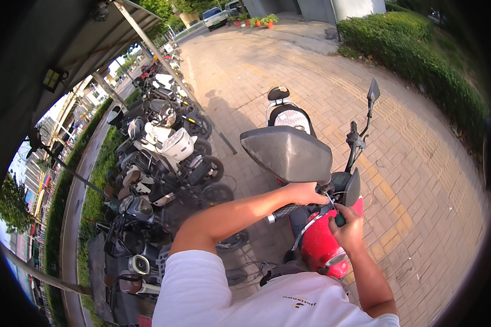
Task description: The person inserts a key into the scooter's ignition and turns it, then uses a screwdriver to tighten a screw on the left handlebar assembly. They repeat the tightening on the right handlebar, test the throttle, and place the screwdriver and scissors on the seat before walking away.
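Before me stands a red scooter (324,240), its seat (290,119) pointing away. My left hand (305,193) reaches across the handlebar, its fingers closed at the base of the large dark mirror (289,155). What those fingers hold is hidden. Just below and to the right, my right hand (348,229) is wrapped round a green-handled screwdriver (340,219). Its thin metal shaft points up toward the left fingers. The second mirror (373,90) rises on a bent stem from the handlebar's other end, beside a black grip (354,136).
Several parked scooters (180,144) stand in a row on the left, under a shelter roof (87,32) with slanting posts (172,73). Brick paving (420,207) spreads to the right, as far as a hedge (414,54). Potted plants (268,20) and a vehicle (214,18) are at the far end.
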Tool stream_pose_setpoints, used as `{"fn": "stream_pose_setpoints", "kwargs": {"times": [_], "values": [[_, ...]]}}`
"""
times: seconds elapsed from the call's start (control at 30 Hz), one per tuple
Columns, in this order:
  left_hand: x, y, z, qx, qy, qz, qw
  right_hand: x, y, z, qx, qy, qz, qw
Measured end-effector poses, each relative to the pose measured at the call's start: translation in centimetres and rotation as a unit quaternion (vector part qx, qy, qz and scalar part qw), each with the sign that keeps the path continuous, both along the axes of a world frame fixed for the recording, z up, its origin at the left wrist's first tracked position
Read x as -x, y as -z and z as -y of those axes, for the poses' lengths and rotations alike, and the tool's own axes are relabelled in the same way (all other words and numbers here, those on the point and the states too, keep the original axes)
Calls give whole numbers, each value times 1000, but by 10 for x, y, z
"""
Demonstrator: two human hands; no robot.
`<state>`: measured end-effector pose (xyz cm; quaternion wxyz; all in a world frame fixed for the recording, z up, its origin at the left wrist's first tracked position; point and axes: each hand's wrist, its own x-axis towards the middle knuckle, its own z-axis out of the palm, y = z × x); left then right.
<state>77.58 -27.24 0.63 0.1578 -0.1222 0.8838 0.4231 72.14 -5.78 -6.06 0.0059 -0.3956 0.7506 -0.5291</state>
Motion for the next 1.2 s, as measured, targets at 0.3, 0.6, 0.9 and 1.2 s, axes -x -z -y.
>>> {"fn": "stream_pose_setpoints", "kwargs": {"times": [0.3, 0.6, 0.9, 1.2], "values": [[1, 5, -1, -31, 33, -83, 996, -6, 18, 2, 55, 6, 160, 986], [1, 3, 7, -51, 31, -39, 997, -9, -1, 3, 5, 12, 227, 974], [-25, 40, 44, -331, -37, -72, 940, -18, -11, -50, 65, 129, 349, 926], [-92, 53, 33, -633, -165, -59, 754, -82, -9, -62, 268, 43, 531, 803]]}}
